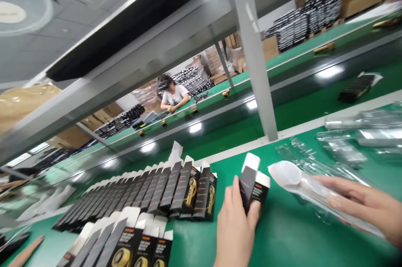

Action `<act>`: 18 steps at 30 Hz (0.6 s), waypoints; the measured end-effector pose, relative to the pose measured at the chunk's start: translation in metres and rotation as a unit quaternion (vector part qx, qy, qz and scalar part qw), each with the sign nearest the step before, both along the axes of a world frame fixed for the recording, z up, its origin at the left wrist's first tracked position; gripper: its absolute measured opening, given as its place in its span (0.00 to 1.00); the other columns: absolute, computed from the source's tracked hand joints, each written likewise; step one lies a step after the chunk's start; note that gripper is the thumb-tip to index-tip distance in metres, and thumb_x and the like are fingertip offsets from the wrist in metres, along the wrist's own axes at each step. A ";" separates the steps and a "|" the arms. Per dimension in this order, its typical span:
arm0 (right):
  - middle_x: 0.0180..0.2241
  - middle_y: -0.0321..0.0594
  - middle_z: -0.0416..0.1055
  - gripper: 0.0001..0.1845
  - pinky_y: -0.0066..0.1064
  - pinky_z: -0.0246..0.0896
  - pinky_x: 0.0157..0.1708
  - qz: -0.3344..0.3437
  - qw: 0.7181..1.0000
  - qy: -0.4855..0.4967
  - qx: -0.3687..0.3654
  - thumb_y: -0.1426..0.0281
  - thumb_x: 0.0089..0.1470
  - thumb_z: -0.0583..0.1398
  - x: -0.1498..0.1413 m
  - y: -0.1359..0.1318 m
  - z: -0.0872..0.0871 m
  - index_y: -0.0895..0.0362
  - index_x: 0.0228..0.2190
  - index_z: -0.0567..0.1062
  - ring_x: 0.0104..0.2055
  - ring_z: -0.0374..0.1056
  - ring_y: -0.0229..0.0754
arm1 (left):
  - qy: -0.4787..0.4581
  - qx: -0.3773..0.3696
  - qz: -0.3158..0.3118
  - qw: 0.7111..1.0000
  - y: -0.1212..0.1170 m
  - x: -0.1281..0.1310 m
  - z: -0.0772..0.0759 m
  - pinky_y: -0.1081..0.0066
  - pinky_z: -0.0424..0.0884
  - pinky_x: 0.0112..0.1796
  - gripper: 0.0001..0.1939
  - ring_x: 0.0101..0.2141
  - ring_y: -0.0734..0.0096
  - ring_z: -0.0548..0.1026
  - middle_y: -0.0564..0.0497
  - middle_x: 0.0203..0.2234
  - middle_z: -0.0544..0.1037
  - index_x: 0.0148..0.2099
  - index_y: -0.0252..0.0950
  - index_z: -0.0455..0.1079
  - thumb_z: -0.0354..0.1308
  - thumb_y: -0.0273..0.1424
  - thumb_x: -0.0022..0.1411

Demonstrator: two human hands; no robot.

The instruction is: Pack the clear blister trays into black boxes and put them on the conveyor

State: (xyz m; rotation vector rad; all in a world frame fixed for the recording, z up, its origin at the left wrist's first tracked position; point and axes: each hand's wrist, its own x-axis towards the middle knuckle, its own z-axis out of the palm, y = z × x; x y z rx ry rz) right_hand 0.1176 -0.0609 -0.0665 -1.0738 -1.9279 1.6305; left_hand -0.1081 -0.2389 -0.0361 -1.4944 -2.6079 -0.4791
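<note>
My left hand [237, 221] is wrapped around a small black box [248, 179] whose white top flaps stand up. In my right hand [361, 200] is a long item in a white plastic sleeve [314, 189]; its rounded end points left toward the box, and the two are apart. What the sleeve contains is too cloudy to make out. To the left, a long row of black boxes [176, 187] with raised white flaps stands on the green table [194, 242]. A second group of black boxes [125, 242], printed with a gold item, stands closer to me.
Clear plastic trays [342, 145] are piled at the right. A grey metal post [254, 62] rises from the table's far edge. Beyond it a green conveyor [295, 108] carries a black box [358, 87] and small gold items. A person [174, 95] sits across the line.
</note>
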 end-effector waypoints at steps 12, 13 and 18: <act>0.27 0.35 0.68 0.24 0.22 0.41 0.18 0.221 0.956 0.013 -0.193 0.55 0.46 0.62 0.003 0.015 0.042 0.53 0.42 0.78 0.21 0.54 0.30 | 0.074 0.162 -0.200 0.963 -0.007 0.002 -0.027 0.70 0.76 0.40 0.33 0.41 0.64 0.78 0.43 0.41 0.78 0.58 0.36 0.61 0.46 0.55 0.62; 0.26 0.35 0.67 0.23 0.22 0.42 0.19 0.233 0.955 0.004 -0.185 0.57 0.44 0.61 0.005 0.016 0.042 0.54 0.41 0.79 0.21 0.54 0.30 | 0.102 0.158 -0.231 0.955 -0.007 0.003 -0.026 0.70 0.76 0.39 0.34 0.39 0.64 0.78 0.43 0.39 0.79 0.57 0.35 0.62 0.45 0.56 0.62; 0.29 0.31 0.73 0.18 0.22 0.54 0.28 0.250 0.955 -0.061 -0.150 0.72 0.43 0.59 0.008 0.008 0.047 0.52 0.38 0.80 0.29 0.65 0.34 | 0.170 0.232 -0.323 0.902 0.002 0.017 -0.031 0.67 0.74 0.33 0.31 0.30 0.66 0.78 0.46 0.29 0.80 0.49 0.33 0.69 0.34 0.50 0.68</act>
